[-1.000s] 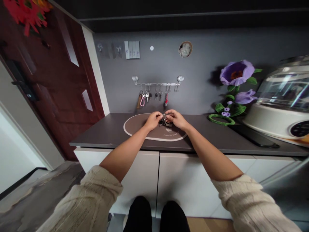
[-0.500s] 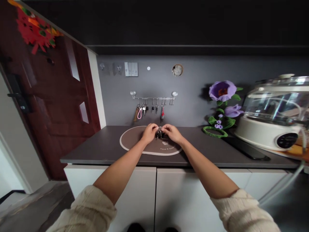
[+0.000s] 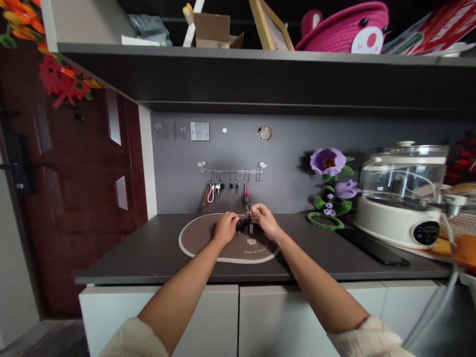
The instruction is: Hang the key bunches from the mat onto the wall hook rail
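Okay so the left hand (image 3: 226, 228) and right hand (image 3: 265, 220) are holding close together, clamped on a bunch of keys (image 3: 243, 224) just above the brown oval placemat (image 3: 197, 244) on the table (image 3: 122, 272) (the right one's keeping the metal key ring (image 3: 250, 208) up clear, seemingly for easy access).

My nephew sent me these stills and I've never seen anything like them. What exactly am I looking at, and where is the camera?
There's no machine here. These are a person's own bare arms, filmed by a camera worn on their head, which looks forward and down. Their left hand and right hand are holding a small bunch of keys with a black fob, above a brown oval mat on a dark countertop. The right fingers seem to hold its metal ring. More keys hang from a wall rail.
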`<act>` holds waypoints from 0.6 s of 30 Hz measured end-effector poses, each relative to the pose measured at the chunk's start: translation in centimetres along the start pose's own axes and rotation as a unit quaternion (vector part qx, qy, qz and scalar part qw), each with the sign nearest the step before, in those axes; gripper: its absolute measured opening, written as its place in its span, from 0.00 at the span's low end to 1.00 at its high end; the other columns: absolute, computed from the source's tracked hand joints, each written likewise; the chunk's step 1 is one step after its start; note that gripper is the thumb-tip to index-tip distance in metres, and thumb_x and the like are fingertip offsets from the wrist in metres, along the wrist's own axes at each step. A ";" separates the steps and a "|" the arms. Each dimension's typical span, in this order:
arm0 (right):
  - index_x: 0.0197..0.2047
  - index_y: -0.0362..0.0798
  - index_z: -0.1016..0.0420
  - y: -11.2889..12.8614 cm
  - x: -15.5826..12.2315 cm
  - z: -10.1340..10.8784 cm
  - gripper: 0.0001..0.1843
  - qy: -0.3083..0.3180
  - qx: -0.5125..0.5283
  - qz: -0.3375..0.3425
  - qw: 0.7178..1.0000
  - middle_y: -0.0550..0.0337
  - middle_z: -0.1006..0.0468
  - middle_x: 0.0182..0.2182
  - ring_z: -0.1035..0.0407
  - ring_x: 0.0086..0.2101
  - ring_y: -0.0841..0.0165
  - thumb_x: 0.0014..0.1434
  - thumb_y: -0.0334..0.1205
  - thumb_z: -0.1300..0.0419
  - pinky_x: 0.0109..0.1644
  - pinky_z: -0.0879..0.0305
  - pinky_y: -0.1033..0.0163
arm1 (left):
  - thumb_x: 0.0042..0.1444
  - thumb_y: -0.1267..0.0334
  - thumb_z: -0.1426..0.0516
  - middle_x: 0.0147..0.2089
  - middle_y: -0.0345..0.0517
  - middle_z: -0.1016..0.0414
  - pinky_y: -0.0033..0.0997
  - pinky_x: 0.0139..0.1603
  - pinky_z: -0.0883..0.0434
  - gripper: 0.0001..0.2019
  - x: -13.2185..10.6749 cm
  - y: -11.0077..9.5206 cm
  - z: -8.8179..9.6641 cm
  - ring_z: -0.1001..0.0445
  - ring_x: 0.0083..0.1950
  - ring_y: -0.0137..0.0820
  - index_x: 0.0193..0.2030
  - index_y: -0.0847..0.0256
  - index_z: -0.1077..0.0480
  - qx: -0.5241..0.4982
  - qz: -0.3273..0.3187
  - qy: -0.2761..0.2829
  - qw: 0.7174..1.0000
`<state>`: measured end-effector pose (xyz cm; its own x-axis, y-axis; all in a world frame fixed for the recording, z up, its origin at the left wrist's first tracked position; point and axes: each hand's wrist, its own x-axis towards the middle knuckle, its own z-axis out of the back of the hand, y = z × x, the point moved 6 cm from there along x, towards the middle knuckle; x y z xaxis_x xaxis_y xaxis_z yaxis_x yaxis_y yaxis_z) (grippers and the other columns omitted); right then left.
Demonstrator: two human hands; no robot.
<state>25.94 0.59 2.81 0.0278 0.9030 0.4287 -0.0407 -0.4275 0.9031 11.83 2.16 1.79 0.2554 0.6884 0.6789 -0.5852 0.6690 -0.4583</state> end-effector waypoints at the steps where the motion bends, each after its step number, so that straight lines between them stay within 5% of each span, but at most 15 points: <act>1: 0.31 0.50 0.40 0.1 0.1 0.1 0.18 -0.010 0.007 -0.006 1.000 0.59 0.29 0.31 0.34 0.30 0.70 0.46 0.54 0.43 0.33 0.38 0.64 | 0.55 0.65 0.53 0.34 0.45 0.31 0.29 0.41 0.39 0.09 0.0 0.0 -0.1 0.34 0.38 0.30 0.31 0.61 0.32 0.000 -0.001 0.002 1.000; 18: 0.29 0.48 0.42 3.1 6.4 1.5 0.08 -0.105 0.030 -0.024 0.994 0.63 0.33 0.26 0.35 0.24 0.75 0.51 0.43 0.47 0.27 0.39 0.69 | 0.52 0.64 0.51 0.30 0.42 0.30 0.27 0.37 0.37 0.08 0.8 2.2 -1.4 0.33 0.34 0.28 0.27 0.62 0.32 -0.115 0.062 -0.008 0.991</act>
<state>27.53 5.00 8.38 0.2358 0.8966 0.3749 0.0247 -0.3912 0.9200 11.88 4.58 0.55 0.1794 0.7654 0.6180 -0.4194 0.6278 -0.6558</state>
